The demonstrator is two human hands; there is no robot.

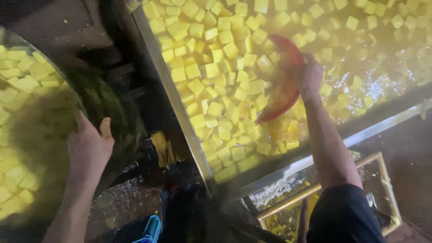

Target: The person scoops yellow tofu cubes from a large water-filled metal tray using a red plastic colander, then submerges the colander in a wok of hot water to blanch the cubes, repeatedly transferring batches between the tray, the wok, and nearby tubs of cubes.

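Red scoop [281, 96] clamped in right hand [308, 76], dipped among yellow cubes [216, 81] in steel vat [180, 112], left hand [87, 146] gripping rim of dark round basin [108, 103], probably holding more cubes, blurred.

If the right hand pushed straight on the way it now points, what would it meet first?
The right hand holds a red plastic scoop and points up the frame over the long metal tray. Going straight on, it would probably first meet the floating yellow cubes just beyond it, though depth is hard to judge.
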